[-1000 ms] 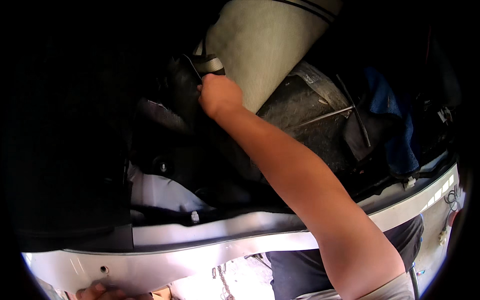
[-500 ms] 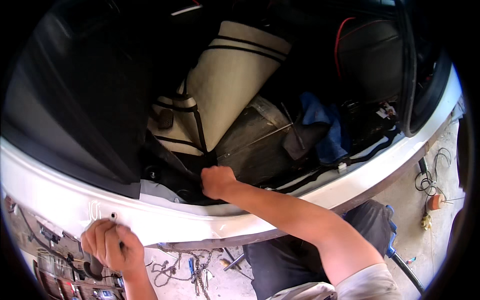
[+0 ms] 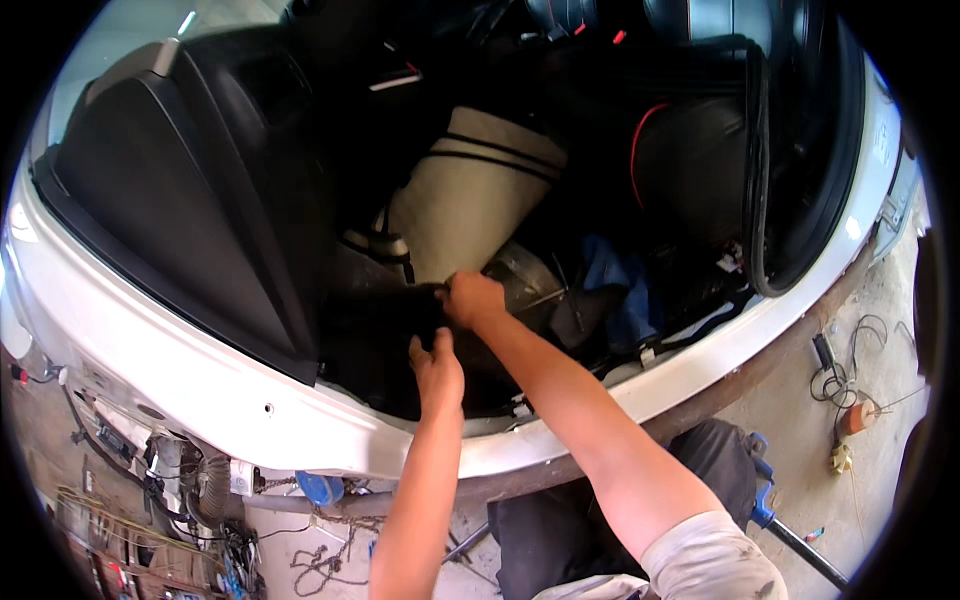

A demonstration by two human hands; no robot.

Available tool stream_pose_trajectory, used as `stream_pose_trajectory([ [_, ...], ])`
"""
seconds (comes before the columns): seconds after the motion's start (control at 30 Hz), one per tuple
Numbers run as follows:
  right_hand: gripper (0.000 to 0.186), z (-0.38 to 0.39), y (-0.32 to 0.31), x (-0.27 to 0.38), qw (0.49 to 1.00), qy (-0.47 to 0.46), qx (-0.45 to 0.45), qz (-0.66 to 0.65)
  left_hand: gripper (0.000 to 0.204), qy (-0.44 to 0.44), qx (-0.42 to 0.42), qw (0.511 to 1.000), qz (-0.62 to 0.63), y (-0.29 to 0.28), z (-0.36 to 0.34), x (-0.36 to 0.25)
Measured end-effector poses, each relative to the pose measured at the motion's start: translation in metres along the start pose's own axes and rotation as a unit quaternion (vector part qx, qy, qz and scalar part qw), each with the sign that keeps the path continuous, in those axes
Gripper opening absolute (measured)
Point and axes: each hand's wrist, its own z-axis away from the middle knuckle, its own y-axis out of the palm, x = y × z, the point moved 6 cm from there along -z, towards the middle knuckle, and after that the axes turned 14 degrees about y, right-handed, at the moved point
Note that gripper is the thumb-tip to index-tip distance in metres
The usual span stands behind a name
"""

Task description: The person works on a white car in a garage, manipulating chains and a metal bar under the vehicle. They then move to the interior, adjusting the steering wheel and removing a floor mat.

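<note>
Both my hands reach over the white rear sill (image 3: 340, 425) into an open car boot. My right hand (image 3: 474, 299) is closed at the edge of a dark sheet of lining (image 3: 385, 297), which stands up to its left. Just below and to the left, my left hand (image 3: 438, 372) has its thumb and fingers apart, beside the same dark lining; I see nothing held in it. Beyond the hands lies a beige mat (image 3: 470, 195) with black stripes, its lower end covered by the lining. Deep shadow hides the boot's lower left.
To the right in the boot are a blue cloth (image 3: 630, 300) and a thin metal rod (image 3: 541, 299). Black side trim (image 3: 180, 200) stands at left. Outside, a ribbed hose (image 3: 208, 485), a chain (image 3: 325, 570) and a blue-and-black stand (image 3: 775, 515) sit below the sill.
My left hand has left the sill's outer face and come in beside the right. My right hand has moved up and inward; the dark lining now covers more of the mat. The view has shifted.
</note>
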Motion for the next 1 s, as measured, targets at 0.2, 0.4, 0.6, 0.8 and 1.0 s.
stream_pose_trajectory([
  [0.2,0.048,-0.026,-0.011,-0.056,0.992,-0.053,0.087,-0.080,0.068,-0.194,-0.061,0.968,0.150,0.072,-0.063,0.086],
  [0.4,0.035,-0.019,-0.028,-0.133,0.936,-0.107,0.082,0.326,0.069,-0.244,-0.025,0.953,0.180,0.055,-0.113,0.082],
  [0.6,0.027,-0.042,-0.025,-0.155,0.905,-0.145,-0.060,0.396,0.079,-0.240,-0.066,0.942,0.226,0.087,-0.109,0.083],
  [0.8,0.015,0.006,-0.126,-0.113,0.859,-0.207,-0.272,0.380,0.086,-0.164,-0.202,0.947,0.191,0.066,-0.123,0.136],
  [1.0,0.013,0.106,-0.214,-0.111,0.887,-0.204,-0.339,0.239,0.095,-0.271,-0.233,0.922,0.151,0.049,-0.105,0.123],
])
